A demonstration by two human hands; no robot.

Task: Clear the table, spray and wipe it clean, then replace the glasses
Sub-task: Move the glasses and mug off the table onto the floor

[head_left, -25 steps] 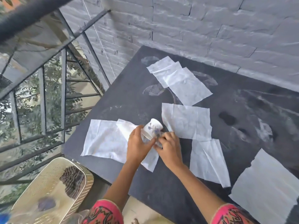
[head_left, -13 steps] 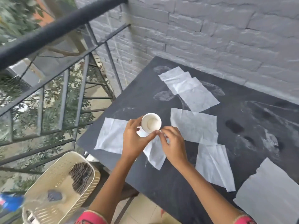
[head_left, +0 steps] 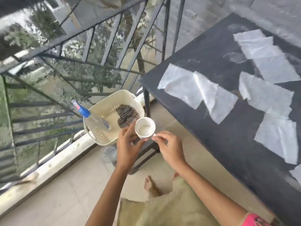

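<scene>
A small white cup (head_left: 145,127) is held upright off the table's left edge, over the floor beside a cream basket (head_left: 104,110). My left hand (head_left: 128,144) grips the cup from below and behind. My right hand (head_left: 169,145) pinches its handle on the right side. The dark table (head_left: 228,144) lies to the right, with several white paper sheets (head_left: 182,85) spread on it. A spray bottle (head_left: 91,118) with a blue head leans in the basket next to a dark striped cloth (head_left: 126,114).
A metal railing (head_left: 91,51) runs along the balcony edge to the left, with a low white kerb (head_left: 48,167) under it. The table's metal leg (head_left: 147,103) stands just behind the cup. A clear glass (head_left: 110,154) sits on the tiled floor. My bare foot (head_left: 150,185) shows below.
The cup has moved left, off the table toward the basket, with both hands still on it. My view has swung left and down toward the floor.
</scene>
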